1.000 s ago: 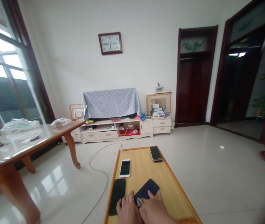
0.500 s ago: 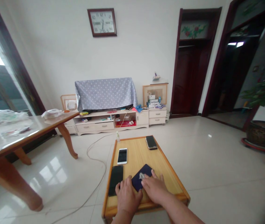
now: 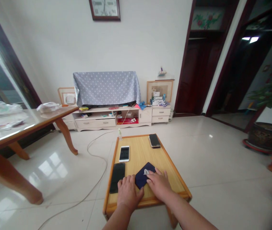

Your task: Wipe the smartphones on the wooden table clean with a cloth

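Observation:
A dark blue phone [image 3: 142, 174] lies on a small low wooden table [image 3: 171, 172]. My left hand [image 3: 127, 193] rests flat at its near left corner, fingers stretched out, steadying it. My right hand [image 3: 159, 184] presses a small grey cloth [image 3: 146, 172] onto the phone's surface, fingers pinched over it. A black phone [image 3: 117, 172] lies just left of my left hand. Farther back lie a white phone [image 3: 124, 153] and another dark phone [image 3: 154, 140].
A small clear bottle [image 3: 120, 134] stands at the table's far left corner. A cable [image 3: 97, 179] runs across the tiled floor on the left. A larger wooden table [image 3: 18, 127] stands left, a TV cabinet [image 3: 116, 116] at the wall, a potted plant [image 3: 265, 127] right.
The camera has tilted down and pulled back, so more of the low table and my forearms show. Both hands stay on the blue phone; the cloth has slid a little farther along it.

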`<action>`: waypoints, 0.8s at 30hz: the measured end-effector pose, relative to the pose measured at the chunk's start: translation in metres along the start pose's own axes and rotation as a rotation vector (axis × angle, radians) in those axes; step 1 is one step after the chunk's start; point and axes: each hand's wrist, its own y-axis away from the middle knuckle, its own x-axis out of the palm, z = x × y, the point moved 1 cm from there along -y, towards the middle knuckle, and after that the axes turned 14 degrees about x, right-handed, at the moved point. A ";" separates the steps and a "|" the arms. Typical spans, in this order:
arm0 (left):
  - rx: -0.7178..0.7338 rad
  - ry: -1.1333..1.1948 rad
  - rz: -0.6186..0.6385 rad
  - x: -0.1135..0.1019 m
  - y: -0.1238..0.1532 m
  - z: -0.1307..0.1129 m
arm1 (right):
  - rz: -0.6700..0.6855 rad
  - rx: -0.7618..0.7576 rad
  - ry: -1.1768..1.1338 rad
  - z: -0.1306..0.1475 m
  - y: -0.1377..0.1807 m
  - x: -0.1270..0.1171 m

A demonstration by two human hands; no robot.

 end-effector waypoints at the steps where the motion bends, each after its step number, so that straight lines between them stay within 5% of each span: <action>1: 0.006 -0.003 -0.010 0.001 0.000 0.000 | -0.039 0.024 -0.047 -0.005 -0.008 -0.002; 14: -0.012 0.022 -0.008 0.002 -0.003 0.000 | -0.126 0.169 -0.258 -0.028 -0.063 0.012; 20: -0.037 0.038 0.022 0.000 -0.004 -0.001 | -0.166 0.050 -0.195 0.003 -0.046 0.013; 24: -0.017 0.038 -0.005 0.008 -0.004 0.003 | -0.090 -0.165 -0.078 0.026 -0.013 0.025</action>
